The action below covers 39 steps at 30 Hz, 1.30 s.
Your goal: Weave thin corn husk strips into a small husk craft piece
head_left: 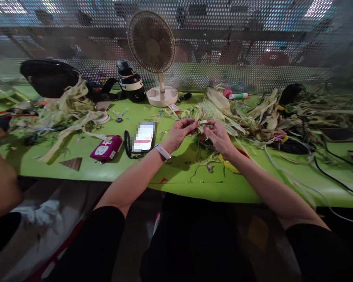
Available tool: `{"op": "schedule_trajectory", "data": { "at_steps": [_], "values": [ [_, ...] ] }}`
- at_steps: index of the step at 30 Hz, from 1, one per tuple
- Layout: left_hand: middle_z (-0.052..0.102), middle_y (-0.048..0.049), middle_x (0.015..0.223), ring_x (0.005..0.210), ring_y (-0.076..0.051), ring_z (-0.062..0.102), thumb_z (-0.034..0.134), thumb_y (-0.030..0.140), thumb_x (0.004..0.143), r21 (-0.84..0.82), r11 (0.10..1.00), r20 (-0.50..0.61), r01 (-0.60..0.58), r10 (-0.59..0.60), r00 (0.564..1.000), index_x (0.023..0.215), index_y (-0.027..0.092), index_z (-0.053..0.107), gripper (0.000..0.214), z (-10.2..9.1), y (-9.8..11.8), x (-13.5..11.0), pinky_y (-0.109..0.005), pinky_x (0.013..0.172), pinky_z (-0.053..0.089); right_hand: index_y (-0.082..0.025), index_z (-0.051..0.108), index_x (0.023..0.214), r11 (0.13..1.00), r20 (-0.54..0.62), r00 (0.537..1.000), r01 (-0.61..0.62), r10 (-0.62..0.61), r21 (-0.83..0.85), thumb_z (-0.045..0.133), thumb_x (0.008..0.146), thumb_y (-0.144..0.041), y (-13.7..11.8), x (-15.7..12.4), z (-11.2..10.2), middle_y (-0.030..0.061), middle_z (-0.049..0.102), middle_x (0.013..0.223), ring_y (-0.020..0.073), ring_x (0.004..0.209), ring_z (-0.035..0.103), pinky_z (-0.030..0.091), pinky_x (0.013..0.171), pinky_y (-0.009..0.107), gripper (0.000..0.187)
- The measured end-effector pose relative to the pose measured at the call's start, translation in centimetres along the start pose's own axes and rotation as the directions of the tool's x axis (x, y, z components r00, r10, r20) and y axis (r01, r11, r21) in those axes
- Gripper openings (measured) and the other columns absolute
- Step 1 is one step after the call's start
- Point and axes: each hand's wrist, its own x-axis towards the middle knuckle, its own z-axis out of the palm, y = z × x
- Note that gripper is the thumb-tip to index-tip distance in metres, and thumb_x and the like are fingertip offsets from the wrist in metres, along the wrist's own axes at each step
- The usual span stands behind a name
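Both my hands meet over the green table (179, 176), pinching a pale dried corn-husk strip (202, 122) between them. My left hand (180, 132), with a white watch on its wrist, has thumb and fingers closed on the strip's left end. My right hand (219, 135) grips the right end, its fingers curled. Just behind my hands lies a pile of corn husks (220, 107). Under my right wrist a yellow band (228, 164) and thin green stems lie on the table.
A phone (143, 137) and a magenta device (106, 148) lie left of my hands. A desk fan (153, 51), a black bottle (131, 80) and a black helmet (48, 76) stand at the back. More husks (73, 107) sit left; cables (326, 156) trail right. Another person's arm (0, 172) shows at the far left.
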Motion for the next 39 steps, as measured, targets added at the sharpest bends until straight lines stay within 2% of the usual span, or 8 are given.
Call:
{"op": "schedule_trajectory", "data": {
  "at_steps": [3,6,10,14,19,24,34,39],
  "values": [
    [0.072,0.001,0.084,0.072,-0.008,0.064,0.088,0.027,0.065,-0.03,0.999,0.008,0.011,-0.011,1.0,0.086,0.017,0.071,0.029,-0.5,0.7,0.3,-0.027,0.08,0.054,-0.023,0.059,0.096,0.997,0.077,0.997,0.012,-0.006,-0.081,0.068,0.081,-0.063,-0.6,0.2,-0.7,0.0006,0.068,0.069,0.0182,0.06,0.064,0.057,0.062,0.038,0.043],
    [0.072,0.0002,0.084,0.071,-0.008,0.064,0.087,0.029,0.064,0.017,1.0,0.023,0.027,-0.027,0.999,0.085,0.017,0.071,0.029,-0.8,1.2,0.5,-0.025,0.077,0.054,-0.021,0.066,0.086,0.949,0.041,0.989,0.148,-0.142,-0.279,0.06,0.088,-0.058,-1.3,0.3,-1.5,0.0019,0.066,0.069,0.0186,0.064,0.062,0.053,0.066,0.037,0.037],
    [0.071,-0.0011,0.086,0.071,-0.008,0.064,0.082,0.026,0.071,0.134,0.99,0.011,0.03,-0.032,0.999,0.088,0.016,0.07,0.023,-1.1,1.3,0.6,-0.025,0.072,0.053,-0.022,0.07,0.089,0.725,0.087,0.928,0.339,-0.361,-0.6,0.052,0.097,-0.046,-1.9,0.0,-2.0,0.0072,0.07,0.086,0.0233,0.083,0.064,0.05,0.081,0.04,0.031],
    [0.07,-0.0024,0.082,0.068,-0.01,0.065,0.08,0.026,0.074,0.279,0.959,-0.008,0.048,-0.047,0.999,0.097,0.016,0.068,0.027,-1.2,1.0,0.5,-0.026,0.064,0.05,-0.023,0.07,0.092,0.487,0.214,0.895,0.398,-0.39,-0.777,0.047,0.1,-0.043,-1.9,-0.4,-2.0,0.0112,0.069,0.093,0.027,0.092,0.061,0.047,0.085,0.044,0.032],
    [0.068,-0.0039,0.076,0.068,-0.012,0.064,0.081,0.029,0.075,0.399,0.916,0.193,-0.043,-0.038,0.981,0.091,0.014,0.069,0.025,-0.8,1.2,0.0,-0.028,0.064,0.05,-0.023,0.064,0.098,0.375,0.241,0.856,0.431,-0.457,-0.821,0.039,0.103,-0.045,-1.4,-0.2,-2.0,0.0124,0.068,0.114,0.0288,0.107,0.06,0.043,0.095,0.048,0.034],
    [0.067,-0.0024,0.084,0.08,-0.012,0.063,0.082,0.028,0.073,0.372,0.916,0.334,-0.148,0.017,0.942,0.102,0.016,0.067,0.035,-0.5,1.5,-0.3,-0.03,0.077,0.053,-0.022,0.06,0.1,0.422,0.142,0.871,0.363,-0.47,-0.831,0.032,0.104,-0.047,0.0,0.1,-1.8,0.0086,0.068,0.087,0.0234,0.082,0.061,0.047,0.08,0.041,0.038],
    [0.064,0.0012,0.091,0.082,-0.01,0.062,0.082,0.035,0.073,0.033,0.999,0.259,0.022,-0.03,0.965,0.092,0.018,0.063,0.032,0.6,1.0,-0.9,-0.034,0.086,0.056,-0.025,0.058,0.1,0.673,-0.109,0.884,0.261,-0.455,-0.692,0.038,0.1,-0.057,0.0,-0.3,-1.1,0.0044,0.064,0.082,0.0197,0.07,0.059,0.048,0.069,0.036,0.037],
    [0.065,0.0022,0.086,0.079,-0.009,0.063,0.087,0.028,0.067,0.037,0.999,0.239,-0.012,0.003,0.971,0.088,0.017,0.061,0.035,1.0,0.5,-1.0,-0.028,0.082,0.055,-0.025,0.056,0.094,0.791,-0.148,0.924,0.209,-0.352,-0.574,0.045,0.096,-0.061,-0.2,-0.4,-0.6,0.0038,0.064,0.08,0.0189,0.069,0.058,0.048,0.069,0.036,0.039]
  ]
}}
